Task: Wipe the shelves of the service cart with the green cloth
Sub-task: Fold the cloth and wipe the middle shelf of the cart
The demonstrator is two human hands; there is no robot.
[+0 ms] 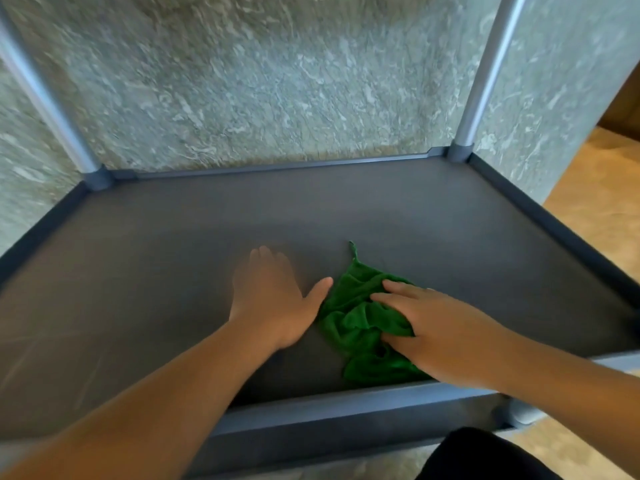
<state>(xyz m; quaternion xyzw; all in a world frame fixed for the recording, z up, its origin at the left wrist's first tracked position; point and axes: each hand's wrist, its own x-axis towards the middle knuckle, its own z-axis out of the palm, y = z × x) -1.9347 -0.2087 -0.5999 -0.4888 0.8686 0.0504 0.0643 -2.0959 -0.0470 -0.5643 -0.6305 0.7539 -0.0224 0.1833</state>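
A crumpled green cloth point(356, 320) lies on the dark grey shelf point(173, 258) of the service cart, near its front rim and right of centre. My right hand point(440, 336) lies on the cloth's right side; the thumb curls into a fold while the fingers stretch across the fabric. Just left of the cloth my left hand point(273, 299) is flat on the bare shelf, fingers straight and blurred, thumb tip reaching the cloth's edge.
A raised rim point(346, 407) runs round the shelf. Silver posts stand at the back left corner point(45, 98) and the back right corner point(485, 74). A grey-green marbled wall point(259, 74) is right behind the cart. Tan floor point(602, 202) lies to the right.
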